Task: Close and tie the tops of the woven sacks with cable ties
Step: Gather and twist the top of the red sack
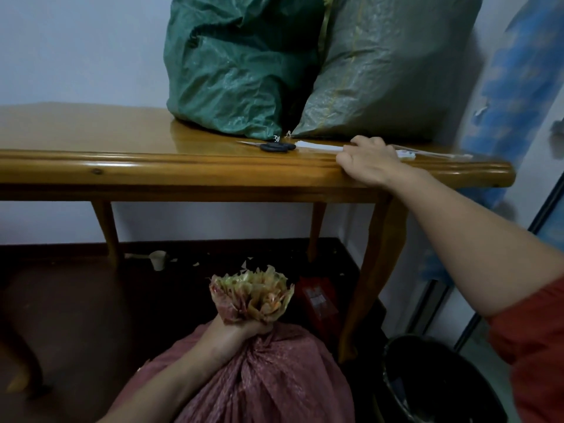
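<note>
A pink-red woven sack [268, 380] stands on the floor in front of me. My left hand [235, 331] grips its gathered neck, and the frayed top fans out above my fist. My right hand [367, 160] reaches up onto the wooden table [152, 169], its curled fingers on a bundle of white cable ties [317, 146] near the front edge. Whether the fingers hold a tie is hidden. On the table stand a green woven sack [238, 68] and a grey-green woven sack [387, 71], leaning together.
Black-handled scissors [276, 147] lie on the table just left of the ties. A black bin [439, 383] stands at the lower right by the table leg. A red box [317, 300] and a white cup [158, 259] sit on the dark floor under the table.
</note>
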